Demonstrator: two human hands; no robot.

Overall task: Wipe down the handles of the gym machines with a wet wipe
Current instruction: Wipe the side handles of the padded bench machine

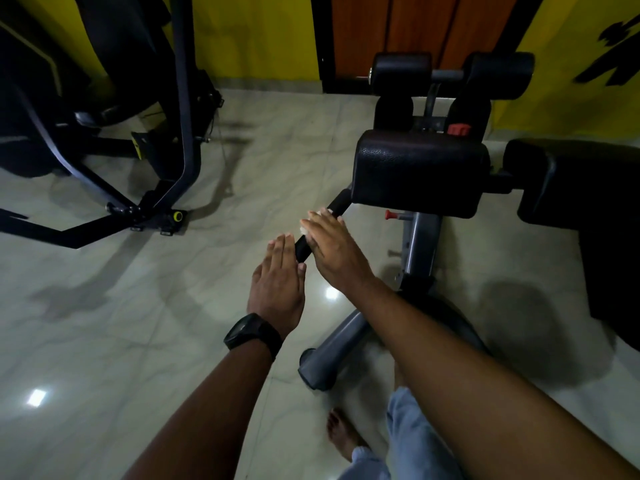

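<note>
Head view. Black foam handle [302, 247] near frame centre sticks out of the machine toward 7 o'clock, from under the black seat pad [419, 171] at 2 o'clock.

Right hand [334, 252] lies over the handle's middle. Its fingers [320, 225] are straight, close together and point to 11 o'clock. They press the wet wipe [305, 231] onto the grip. White bits of wipe show at the fingertips and under the hand edge; the rest is hidden. Thumb hidden, can't tell if it wraps under.

Left hand [277, 285] is just at 7 o'clock of the handle's free end, palm down. Its fingers [278, 247] are straight and together, holding nothing. The index side is just beside the grip end; can't tell if it touches. Black watch [251, 334] on the left wrist.

Grey post [420, 244] under the seat pad, red pull knob [391, 214] on its 9 o'clock side. Grey base tube runs down to 6 o'clock. Black roller pads [401, 69] at 1 o'clock, second black pad [581, 188] at 3 o'clock.

Another black machine frame [183, 98] at 10 o'clock with yellow accents. Glossy marbled tile floor [138, 323] with light reflections. Yellow wall [256, 32] and wooden door [415, 29] at 12 o'clock.

Bare foot [341, 433] and light jeans leg [408, 427] at 6 o'clock.
</note>
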